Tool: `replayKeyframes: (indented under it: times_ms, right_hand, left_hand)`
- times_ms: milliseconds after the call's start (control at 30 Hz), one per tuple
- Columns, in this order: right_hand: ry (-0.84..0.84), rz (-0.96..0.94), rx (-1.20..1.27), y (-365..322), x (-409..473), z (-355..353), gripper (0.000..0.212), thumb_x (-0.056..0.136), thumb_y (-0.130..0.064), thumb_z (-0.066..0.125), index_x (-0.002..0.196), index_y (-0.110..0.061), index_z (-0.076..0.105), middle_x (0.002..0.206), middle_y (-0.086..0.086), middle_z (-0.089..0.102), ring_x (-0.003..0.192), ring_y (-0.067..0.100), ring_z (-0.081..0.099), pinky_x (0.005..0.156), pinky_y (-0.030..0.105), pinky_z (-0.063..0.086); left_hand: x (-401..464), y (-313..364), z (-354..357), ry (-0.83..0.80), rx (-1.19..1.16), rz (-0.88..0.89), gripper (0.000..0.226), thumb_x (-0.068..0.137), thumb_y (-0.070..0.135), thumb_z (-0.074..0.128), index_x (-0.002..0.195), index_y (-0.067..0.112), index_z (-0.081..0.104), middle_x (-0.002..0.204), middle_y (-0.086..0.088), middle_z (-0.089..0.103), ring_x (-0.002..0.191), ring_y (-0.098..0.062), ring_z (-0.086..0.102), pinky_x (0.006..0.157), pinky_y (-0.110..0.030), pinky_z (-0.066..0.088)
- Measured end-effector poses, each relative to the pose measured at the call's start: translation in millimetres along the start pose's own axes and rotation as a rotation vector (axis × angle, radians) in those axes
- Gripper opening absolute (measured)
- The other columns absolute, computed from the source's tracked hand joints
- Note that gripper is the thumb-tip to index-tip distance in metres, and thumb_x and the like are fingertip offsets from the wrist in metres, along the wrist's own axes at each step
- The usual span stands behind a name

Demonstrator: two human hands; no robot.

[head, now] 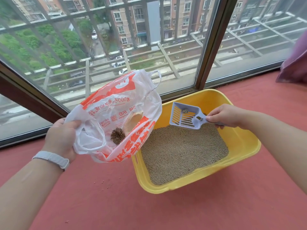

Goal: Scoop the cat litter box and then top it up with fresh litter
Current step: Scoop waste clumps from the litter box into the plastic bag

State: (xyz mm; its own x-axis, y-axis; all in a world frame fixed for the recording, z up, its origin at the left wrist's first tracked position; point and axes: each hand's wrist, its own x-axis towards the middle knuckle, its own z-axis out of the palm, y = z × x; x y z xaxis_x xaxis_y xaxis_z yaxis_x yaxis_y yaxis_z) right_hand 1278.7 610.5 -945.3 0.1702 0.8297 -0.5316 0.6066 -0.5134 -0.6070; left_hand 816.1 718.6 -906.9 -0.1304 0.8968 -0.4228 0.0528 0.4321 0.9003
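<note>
Right hand (222, 116) pinches scoop (186, 117) handle above yellow litter box (245, 146); small clump (185, 111) inside. Left hand (62, 138) clamps open bag (116, 117) just left of scoop, blade pointing bagward.

The litter box (245, 146) is smooth, glossy yellow plastic holding matt, grainy litter (182, 153). The scoop (186, 116) is pale slotted plastic. At left, the bag (116, 103) is thin, crinkled, translucent plastic film.
</note>
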Motion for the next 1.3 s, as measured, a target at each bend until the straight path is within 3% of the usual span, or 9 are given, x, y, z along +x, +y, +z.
replayKeyframes:
  times_ms: [100, 233, 367, 533, 733, 900, 1033, 1200, 1300]
  right_hand:
    - [0.014, 0.007, -0.022, 3, -1, -1, 0.019, 0.091, -0.019, 0.061, 0.081, -0.014, 0.076, 0.059, 0.007, 0.06, 0.048, 0.012, 0.051, 0.056, 0.027, 0.046]
    - [0.067, -0.011, -0.033, 2, 0, -2, 0.019, 0.091, -0.023, 0.062, 0.081, -0.016, 0.076, 0.059, 0.007, 0.061, 0.055, 0.019, 0.051, 0.061, 0.031, 0.045]
    - [0.097, -0.023, -0.09, -2, -2, -1, 0.018, 0.092, -0.023, 0.061, 0.08, -0.018, 0.074, 0.062, 0.006, 0.061, 0.053, 0.015, 0.052, 0.054, 0.025, 0.043]
    - [0.17, 0.007, -0.249, -5, 1, -1, 0.019, 0.091, -0.032, 0.06, 0.08, -0.024, 0.074, 0.064, -0.001, 0.066, 0.06, 0.017, 0.058, 0.06, 0.03, 0.047]
    - [0.094, 0.019, -0.143, -7, -1, 1, 0.018, 0.092, -0.023, 0.061, 0.082, -0.016, 0.074, 0.062, 0.005, 0.063, 0.052, 0.016, 0.053, 0.054, 0.025, 0.043]
    - [0.109, 0.016, -0.127, -13, -1, -2, 0.019, 0.091, -0.025, 0.06, 0.08, -0.019, 0.074, 0.063, 0.007, 0.064, 0.054, 0.017, 0.053, 0.056, 0.026, 0.044]
    - [0.124, -0.017, -0.159, -28, -5, -7, 0.022, 0.092, -0.026, 0.058, 0.081, -0.014, 0.073, 0.063, 0.005, 0.063, 0.055, 0.016, 0.053, 0.053, 0.024, 0.041]
    - [0.22, -0.141, -0.143, -70, -16, -19, 0.028, 0.09, -0.033, 0.058, 0.073, -0.014, 0.069, 0.062, 0.002, 0.065, 0.058, 0.019, 0.057, 0.062, 0.031, 0.046]
    - [0.212, -0.215, -0.173, -110, -29, -20, 0.023, 0.09, -0.031, 0.057, 0.078, -0.017, 0.07, 0.066, 0.003, 0.068, 0.059, 0.018, 0.058, 0.058, 0.029, 0.045]
  left_hand:
    - [-2, 0, -1, 0.001, 0.005, 0.013, 0.048, 0.083, 0.01, 0.064, 0.127, -0.005, 0.055, 0.113, -0.025, 0.063, 0.106, -0.049, 0.063, 0.071, -0.084, 0.042]
    - [-3, 0, 0, 0.001, 0.01, 0.018, 0.049, 0.082, 0.012, 0.064, 0.126, -0.005, 0.055, 0.121, -0.029, 0.062, 0.098, -0.043, 0.065, 0.077, -0.08, 0.045]
    - [-5, 0, 1, -0.009, 0.018, 0.009, 0.047, 0.083, 0.012, 0.063, 0.126, -0.006, 0.055, 0.114, -0.027, 0.062, 0.103, -0.051, 0.064, 0.073, -0.081, 0.045]
    - [-10, 4, 3, 0.005, 0.024, -0.003, 0.043, 0.086, 0.009, 0.062, 0.127, -0.004, 0.055, 0.11, -0.023, 0.062, 0.108, -0.053, 0.061, 0.074, -0.085, 0.041]
    - [-15, 6, 6, 0.016, 0.005, -0.007, 0.041, 0.09, 0.007, 0.059, 0.129, -0.003, 0.054, 0.112, -0.022, 0.061, 0.105, -0.049, 0.062, 0.081, -0.083, 0.041]
    - [-18, 8, 6, 0.013, 0.024, -0.013, 0.044, 0.085, 0.009, 0.061, 0.127, -0.003, 0.055, 0.114, -0.027, 0.063, 0.101, -0.047, 0.063, 0.078, -0.083, 0.042]
    - [-21, 11, 12, 0.036, 0.012, -0.021, 0.04, 0.091, 0.005, 0.056, 0.13, -0.003, 0.054, 0.107, -0.021, 0.062, 0.093, -0.036, 0.062, 0.083, -0.074, 0.047]
    - [-23, 11, 8, 0.032, 0.024, -0.034, 0.037, 0.087, 0.007, 0.059, 0.124, -0.001, 0.057, 0.108, -0.024, 0.064, 0.092, -0.04, 0.064, 0.077, -0.08, 0.045]
    - [-24, 11, 10, 0.048, 0.014, -0.034, 0.026, 0.088, 0.004, 0.059, 0.115, 0.001, 0.058, 0.103, -0.021, 0.063, 0.091, -0.037, 0.063, 0.083, -0.072, 0.049]
